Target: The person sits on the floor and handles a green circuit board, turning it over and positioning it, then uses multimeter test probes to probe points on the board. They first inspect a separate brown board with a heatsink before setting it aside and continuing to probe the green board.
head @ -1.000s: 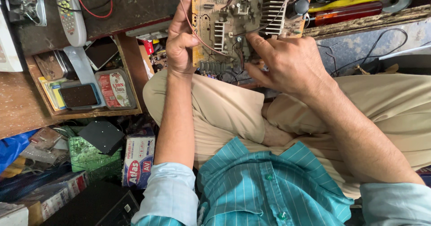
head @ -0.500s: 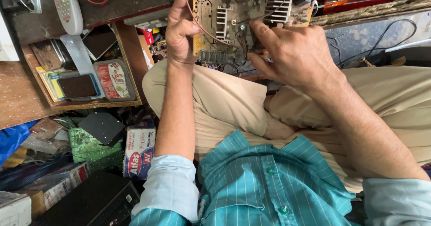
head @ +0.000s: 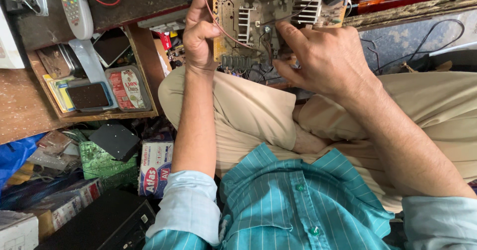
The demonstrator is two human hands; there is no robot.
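the circuit board (head: 258, 16) stands nearly upright above the lap, just past the knees, its lower edge near the tan trousers (head: 248, 111); the left hand (head: 198, 36) grips its left edge, fingers curled shut around the rim, with a thin red wire (head: 223, 29) running past the knuckles; the right hand (head: 323, 56) rests on the lower middle of the board, forefinger and thumb pressed in among the dark wires (head: 263, 56), though i cannot tell whether they pinch anything.

likely risks: the board is held by one edge only, so a slack grip could let it tip; the finned metal heat sinks (head: 305, 4) and solder points could nick a fingertip; a tug could pull a wire loose.

the wooden worktop (head: 20, 106) at left carries a grey remote (head: 74, 6) and an open tray of small boxes (head: 99, 93); on the floor lie a green board (head: 99, 160) and a carton (head: 155, 165); the place is cramped and cluttered.
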